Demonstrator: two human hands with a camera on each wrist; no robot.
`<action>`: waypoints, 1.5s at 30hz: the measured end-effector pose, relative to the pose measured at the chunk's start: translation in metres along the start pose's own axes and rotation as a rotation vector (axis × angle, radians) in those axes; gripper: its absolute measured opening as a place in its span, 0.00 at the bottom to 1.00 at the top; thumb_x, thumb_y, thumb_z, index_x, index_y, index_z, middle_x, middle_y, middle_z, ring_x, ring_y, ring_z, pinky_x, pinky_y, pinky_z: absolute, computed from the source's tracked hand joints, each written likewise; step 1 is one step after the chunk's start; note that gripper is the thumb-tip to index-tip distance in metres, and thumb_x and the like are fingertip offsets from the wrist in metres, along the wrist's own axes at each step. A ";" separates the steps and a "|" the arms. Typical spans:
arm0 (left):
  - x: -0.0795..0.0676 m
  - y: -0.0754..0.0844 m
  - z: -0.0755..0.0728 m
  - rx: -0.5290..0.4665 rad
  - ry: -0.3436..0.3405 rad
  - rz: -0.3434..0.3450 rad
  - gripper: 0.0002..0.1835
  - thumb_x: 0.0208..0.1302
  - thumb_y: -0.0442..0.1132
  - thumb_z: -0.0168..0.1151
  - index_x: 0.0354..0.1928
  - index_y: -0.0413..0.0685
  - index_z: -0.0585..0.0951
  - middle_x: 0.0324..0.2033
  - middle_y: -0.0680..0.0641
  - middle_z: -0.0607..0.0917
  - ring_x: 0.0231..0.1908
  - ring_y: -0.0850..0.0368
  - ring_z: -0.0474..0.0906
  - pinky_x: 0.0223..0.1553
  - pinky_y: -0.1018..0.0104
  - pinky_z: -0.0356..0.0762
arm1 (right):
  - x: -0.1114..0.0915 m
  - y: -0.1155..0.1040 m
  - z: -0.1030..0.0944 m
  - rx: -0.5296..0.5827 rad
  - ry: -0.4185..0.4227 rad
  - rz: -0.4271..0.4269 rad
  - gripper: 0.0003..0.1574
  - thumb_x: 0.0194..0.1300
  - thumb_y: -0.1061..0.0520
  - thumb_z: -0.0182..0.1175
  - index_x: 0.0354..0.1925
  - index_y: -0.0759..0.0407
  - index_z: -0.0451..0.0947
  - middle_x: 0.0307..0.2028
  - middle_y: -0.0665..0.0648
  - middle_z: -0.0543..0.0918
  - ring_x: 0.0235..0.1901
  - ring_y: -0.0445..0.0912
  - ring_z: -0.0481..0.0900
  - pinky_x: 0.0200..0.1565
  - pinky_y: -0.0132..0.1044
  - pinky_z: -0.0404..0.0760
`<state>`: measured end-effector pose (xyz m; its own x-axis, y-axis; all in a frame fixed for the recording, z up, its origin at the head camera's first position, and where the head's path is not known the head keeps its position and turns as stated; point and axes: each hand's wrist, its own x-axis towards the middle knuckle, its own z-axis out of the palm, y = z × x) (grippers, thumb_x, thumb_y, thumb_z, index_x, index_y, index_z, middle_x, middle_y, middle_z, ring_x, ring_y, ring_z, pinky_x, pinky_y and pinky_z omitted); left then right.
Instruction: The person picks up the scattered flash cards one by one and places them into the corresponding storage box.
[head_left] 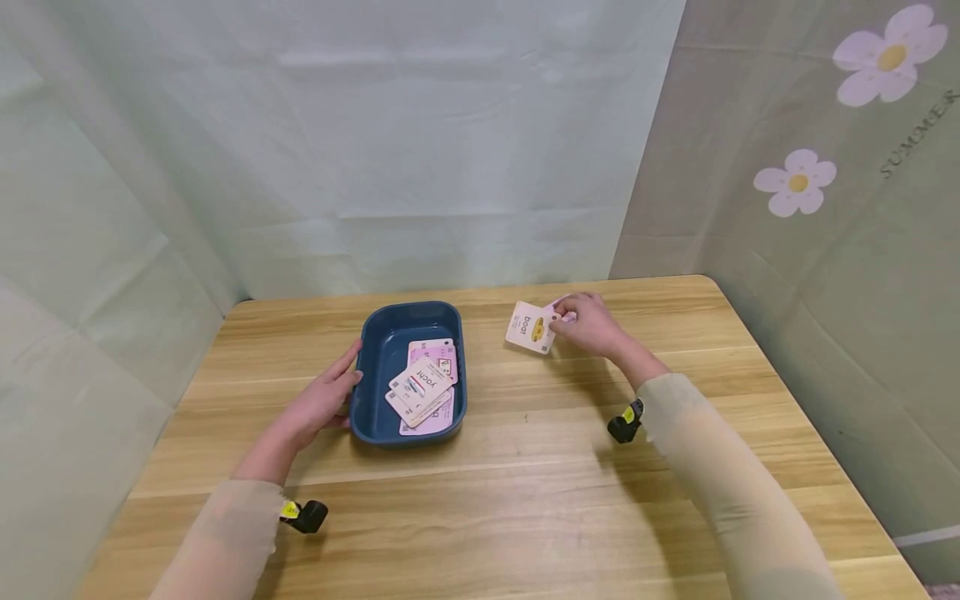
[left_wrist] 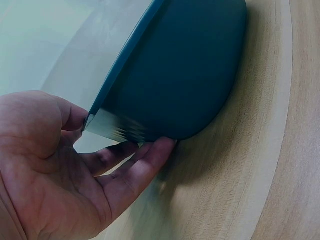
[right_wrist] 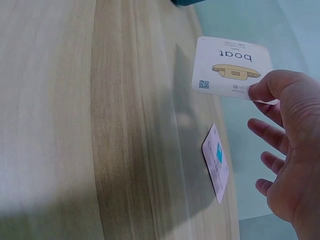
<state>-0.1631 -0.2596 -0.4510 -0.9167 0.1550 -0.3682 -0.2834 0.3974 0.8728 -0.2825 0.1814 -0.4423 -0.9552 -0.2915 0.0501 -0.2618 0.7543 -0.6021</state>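
Note:
Between thumb and forefinger, my right hand pinches a white flashcard by one edge, above the table. It bears the word "boat" and a yellow boat picture. Below that hand lies a pink-edged card on the wood, mostly covered by the hand in the head view. My left hand grips the left side of a dark blue plastic tray, thumb at the rim and fingers low against its outer wall. Several cards lie overlapping inside the tray, a "yacht" card on top.
The tray and cards are on a light wooden table with rounded far corners. Pale cloth hangs behind its far edge, and a curtain with flowers hangs on the right. A small black camera sits at the right wrist.

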 end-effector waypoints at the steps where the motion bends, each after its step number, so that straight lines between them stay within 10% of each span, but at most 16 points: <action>1: 0.000 0.000 0.000 0.001 0.000 0.001 0.34 0.83 0.46 0.38 0.82 0.74 0.39 0.79 0.34 0.46 0.54 0.38 0.74 0.36 0.57 0.81 | 0.000 -0.001 -0.001 0.003 0.001 0.000 0.14 0.68 0.51 0.64 0.41 0.62 0.82 0.62 0.62 0.78 0.71 0.62 0.57 0.69 0.57 0.56; 45: 0.004 -0.001 0.000 0.006 0.006 0.009 0.33 0.84 0.47 0.37 0.81 0.77 0.38 0.80 0.35 0.42 0.59 0.33 0.69 0.36 0.55 0.81 | -0.006 -0.037 -0.012 0.051 0.034 -0.118 0.10 0.65 0.51 0.62 0.34 0.57 0.79 0.64 0.57 0.77 0.71 0.59 0.57 0.67 0.60 0.57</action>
<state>-0.1666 -0.2592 -0.4530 -0.9208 0.1536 -0.3586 -0.2734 0.4017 0.8740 -0.2692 0.1621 -0.4101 -0.9224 -0.3561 0.1494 -0.3663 0.6844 -0.6304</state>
